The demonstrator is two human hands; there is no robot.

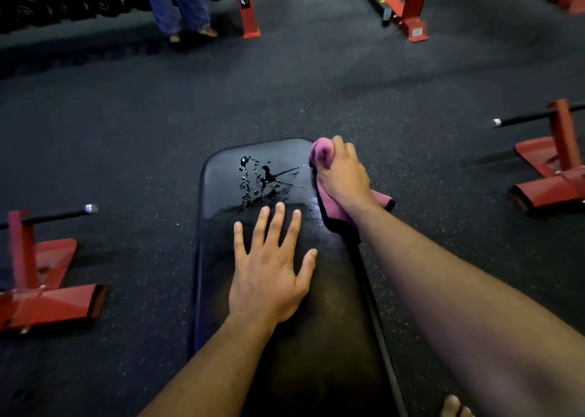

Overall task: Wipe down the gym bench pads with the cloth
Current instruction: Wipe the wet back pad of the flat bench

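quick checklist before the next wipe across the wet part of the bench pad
1. Cloth gripped by right hand: ok.
2. Cloth touching bench pad at its right edge: ok.
3. Left hand flat on the pad, bracing: ok.
4. Droplets on the far end not yet wiped: not ok.
5. Left hand's fingers out of the wet patch: cannot tell, fingertips at its near edge.
6. Cloth dampness: cannot tell.

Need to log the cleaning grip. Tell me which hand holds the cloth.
The right hand grips the crumpled pink cloth at the black padded bench edge; the left hand lies flat, fingers spread.
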